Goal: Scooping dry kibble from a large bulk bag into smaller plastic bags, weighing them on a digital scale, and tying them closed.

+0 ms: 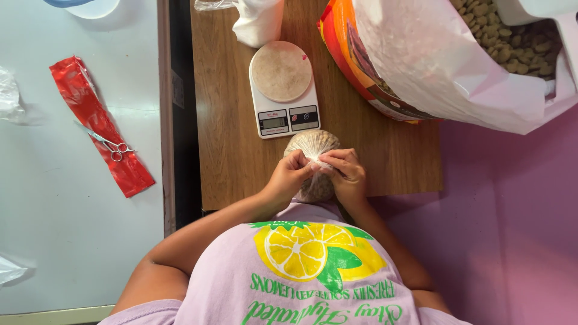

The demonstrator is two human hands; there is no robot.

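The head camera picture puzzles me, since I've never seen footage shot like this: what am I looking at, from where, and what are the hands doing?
The camera sits on a person's head and looks straight down, so you see their shirt, both arms and a wooden table from above. No machine is involved, only two bare hands. The left hand and right hand together pinch the gathered top of a small clear bag filled with brown pellets. Behind it stands a white kitchen scale with nothing on it. To the right lies a large open sack of the same pellets. On the white surface at left lie a red plastic strip and scissors.
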